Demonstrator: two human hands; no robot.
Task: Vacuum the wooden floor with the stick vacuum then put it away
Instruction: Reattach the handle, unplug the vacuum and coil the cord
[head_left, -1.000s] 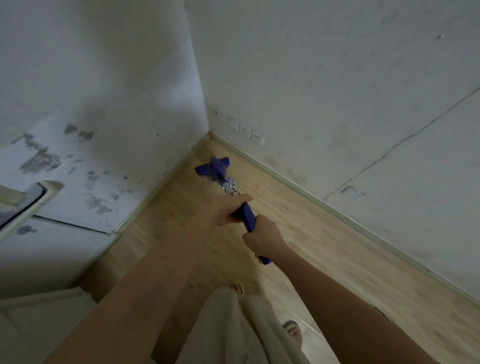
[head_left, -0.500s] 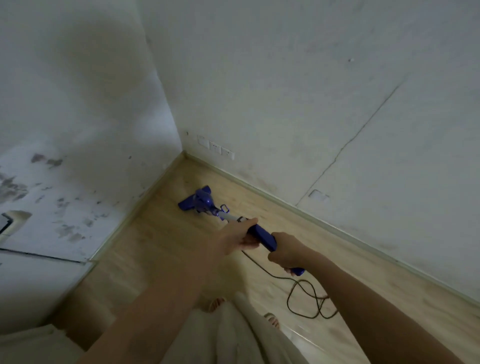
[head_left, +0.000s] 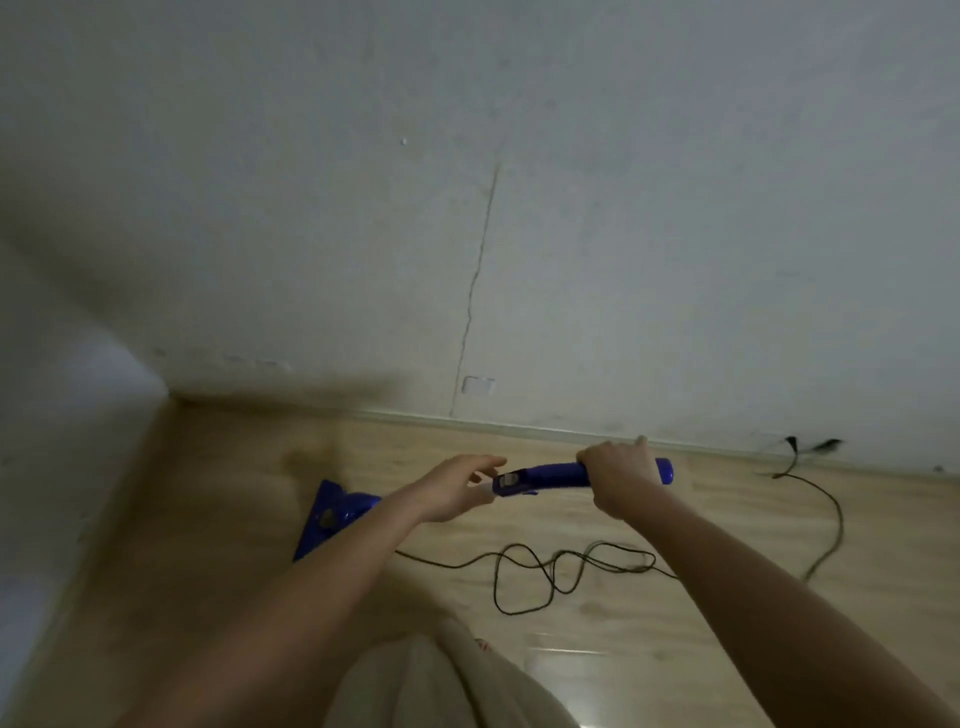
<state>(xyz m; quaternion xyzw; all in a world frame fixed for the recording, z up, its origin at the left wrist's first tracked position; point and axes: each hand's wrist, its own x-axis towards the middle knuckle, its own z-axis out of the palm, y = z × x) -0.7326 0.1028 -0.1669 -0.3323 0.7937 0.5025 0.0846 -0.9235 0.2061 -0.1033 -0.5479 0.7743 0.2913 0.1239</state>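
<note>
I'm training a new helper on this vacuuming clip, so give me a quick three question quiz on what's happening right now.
1. True or false: the right hand grips the blue handle of the stick vacuum.
2. Where does the black cord lie? A) looped on the wooden floor B) coiled on the handle C) hung on the wall
3. Fill in: the vacuum head sits on the floor to the ____ of the left hand.

Key: 1 true; 2 A; 3 left
</note>
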